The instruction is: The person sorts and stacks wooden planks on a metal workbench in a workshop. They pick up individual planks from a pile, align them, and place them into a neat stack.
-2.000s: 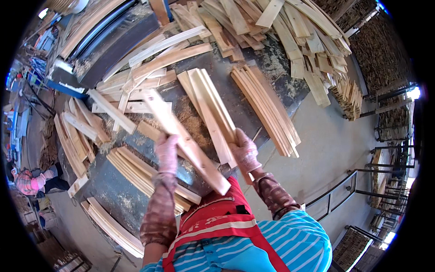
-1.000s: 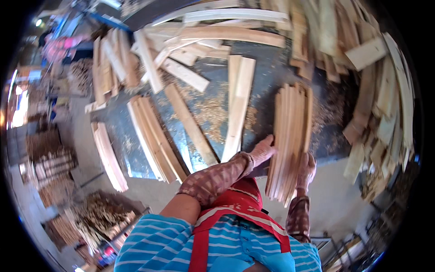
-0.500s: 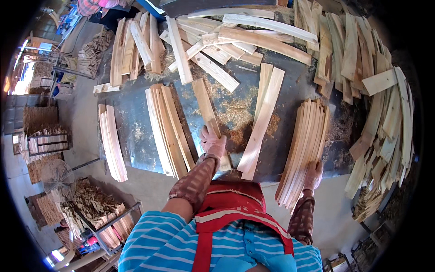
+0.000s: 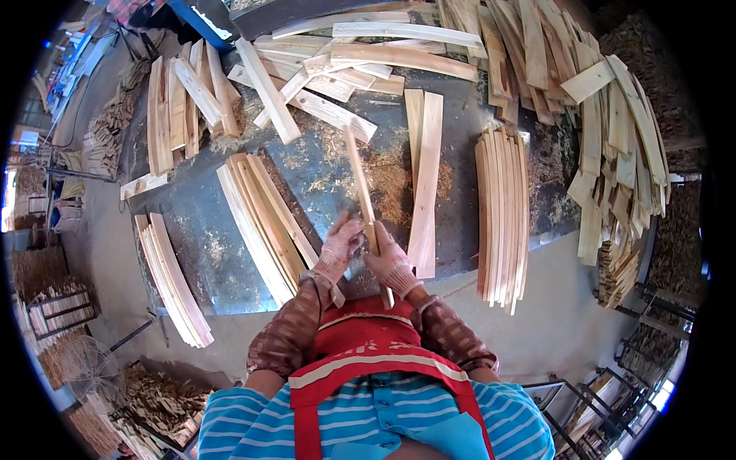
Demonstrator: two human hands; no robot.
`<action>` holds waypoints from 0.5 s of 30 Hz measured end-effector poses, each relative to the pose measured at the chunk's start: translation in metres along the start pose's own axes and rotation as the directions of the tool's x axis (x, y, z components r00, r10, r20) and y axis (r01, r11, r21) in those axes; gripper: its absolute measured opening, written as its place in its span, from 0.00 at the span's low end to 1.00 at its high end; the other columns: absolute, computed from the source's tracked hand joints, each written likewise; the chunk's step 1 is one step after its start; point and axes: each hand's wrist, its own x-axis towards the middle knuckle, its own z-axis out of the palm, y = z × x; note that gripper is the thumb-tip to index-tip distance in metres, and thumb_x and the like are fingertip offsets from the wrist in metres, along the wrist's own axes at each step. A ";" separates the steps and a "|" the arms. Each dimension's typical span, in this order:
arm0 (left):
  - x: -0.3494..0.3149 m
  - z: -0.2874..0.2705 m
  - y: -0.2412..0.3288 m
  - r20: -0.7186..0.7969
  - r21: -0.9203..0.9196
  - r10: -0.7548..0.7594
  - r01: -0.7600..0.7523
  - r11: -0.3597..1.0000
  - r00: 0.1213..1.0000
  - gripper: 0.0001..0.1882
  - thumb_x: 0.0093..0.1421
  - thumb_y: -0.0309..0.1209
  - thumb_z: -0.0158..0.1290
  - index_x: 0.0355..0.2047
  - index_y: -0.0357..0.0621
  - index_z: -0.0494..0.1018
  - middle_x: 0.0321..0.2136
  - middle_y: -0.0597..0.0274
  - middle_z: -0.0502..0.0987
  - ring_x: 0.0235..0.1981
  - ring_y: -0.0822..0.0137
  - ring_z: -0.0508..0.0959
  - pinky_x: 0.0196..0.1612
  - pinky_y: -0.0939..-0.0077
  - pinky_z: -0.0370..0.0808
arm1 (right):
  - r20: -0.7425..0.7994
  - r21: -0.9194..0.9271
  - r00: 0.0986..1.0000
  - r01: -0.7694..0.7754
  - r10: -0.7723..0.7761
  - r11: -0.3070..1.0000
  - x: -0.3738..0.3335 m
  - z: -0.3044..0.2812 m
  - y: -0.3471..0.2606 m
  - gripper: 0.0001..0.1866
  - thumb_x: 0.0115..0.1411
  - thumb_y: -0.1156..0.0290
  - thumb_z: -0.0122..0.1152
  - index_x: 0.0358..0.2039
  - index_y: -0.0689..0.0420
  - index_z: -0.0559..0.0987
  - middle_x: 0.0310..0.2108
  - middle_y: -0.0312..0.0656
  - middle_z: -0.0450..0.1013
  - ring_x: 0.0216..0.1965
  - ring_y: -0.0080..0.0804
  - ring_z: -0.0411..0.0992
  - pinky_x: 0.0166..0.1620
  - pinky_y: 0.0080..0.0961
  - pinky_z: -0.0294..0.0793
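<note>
A narrow wooden plank [image 4: 361, 178] stands on its edge in front of me, its near end close to my apron. My right hand [image 4: 391, 262], in a pale glove, is closed around its near part. Just left of the plank is my gloved left hand [image 4: 340, 244], its fingers bent and smeared by motion; whether they touch the wood I cannot tell. Two overlapping planks [image 4: 427, 180] lie on the table to the right of my right hand. Left of my left hand lies a small stack of planks [image 4: 261, 218].
The dark table [image 4: 307, 172] carries sawdust [image 4: 395, 180]. A neat plank stack [image 4: 502, 215] overhangs its front edge at the right, another bundle [image 4: 172, 276] at the left. Loose planks [image 4: 406, 57] cover the far side; a large heap [image 4: 613, 146] stands far right. Someone's sleeve [image 4: 126, 11] shows at upper left.
My right hand has left the stack at the right and now grips the plank. That plank has turned from flat onto its edge. My left hand has shifted to its left side.
</note>
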 end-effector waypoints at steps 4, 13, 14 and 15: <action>-0.009 -0.067 0.017 -0.469 0.423 0.125 0.098 0.901 0.874 0.34 0.63 0.37 0.60 0.67 0.47 0.61 0.60 0.66 0.70 0.65 0.63 0.66 0.61 0.63 0.65 | -0.128 0.071 0.971 0.211 -0.201 0.975 -0.011 0.032 0.045 0.46 0.53 0.65 0.61 0.72 0.54 0.54 0.65 0.54 0.64 0.62 0.53 0.67 0.61 0.37 0.70; -0.063 -0.181 0.074 -0.485 0.758 0.597 -0.033 0.652 0.639 0.47 0.60 0.43 0.62 0.71 0.37 0.51 0.67 0.41 0.59 0.66 0.48 0.64 0.68 0.60 0.61 | 0.040 -0.092 0.975 0.221 -0.218 0.971 0.042 0.150 0.005 0.50 0.53 0.56 0.64 0.73 0.51 0.52 0.66 0.56 0.62 0.65 0.53 0.63 0.64 0.38 0.66; -0.055 -0.224 0.064 -0.558 0.595 0.471 -0.067 0.801 0.684 0.50 0.59 0.47 0.62 0.72 0.37 0.47 0.68 0.40 0.57 0.67 0.47 0.62 0.68 0.59 0.60 | 0.100 -0.124 0.978 0.196 -0.185 0.973 0.047 0.159 -0.013 0.50 0.53 0.56 0.64 0.73 0.51 0.51 0.66 0.56 0.62 0.65 0.54 0.63 0.64 0.38 0.67; -0.057 -0.218 0.060 -0.553 0.582 0.418 -0.025 0.813 0.721 0.50 0.60 0.44 0.62 0.72 0.39 0.44 0.68 0.42 0.58 0.65 0.50 0.65 0.65 0.59 0.64 | 0.143 -0.199 0.976 0.190 -0.163 0.961 0.051 0.158 -0.026 0.50 0.54 0.55 0.64 0.73 0.53 0.50 0.65 0.59 0.61 0.65 0.56 0.63 0.64 0.40 0.67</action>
